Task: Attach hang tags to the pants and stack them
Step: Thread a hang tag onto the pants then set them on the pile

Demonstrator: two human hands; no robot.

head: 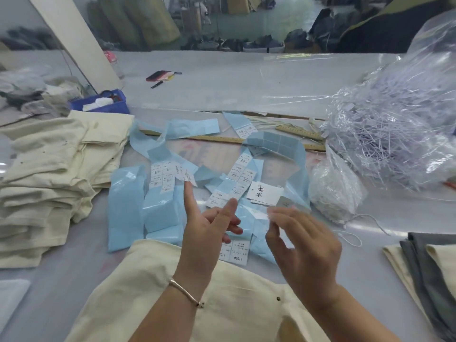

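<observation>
- Pants (187,287), cream, lie flat at the near table edge under both forearms; a cream stack (49,183) sits to the left.
- Hang tags (265,193) lie among blue sticker sheets (125,201), just beyond the fingers.
- Left hand (207,233) hovers, index finger extended, holding nothing.
- Right hand (306,245) is blurred; whether it pinches anything I cannot tell.

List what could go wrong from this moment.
1. A sticker clings to the left hand's raised fingertip; it may fold or drop among the blue backing strips.
2. The right hand is blurred near the hang tags; it could scatter them.
</observation>
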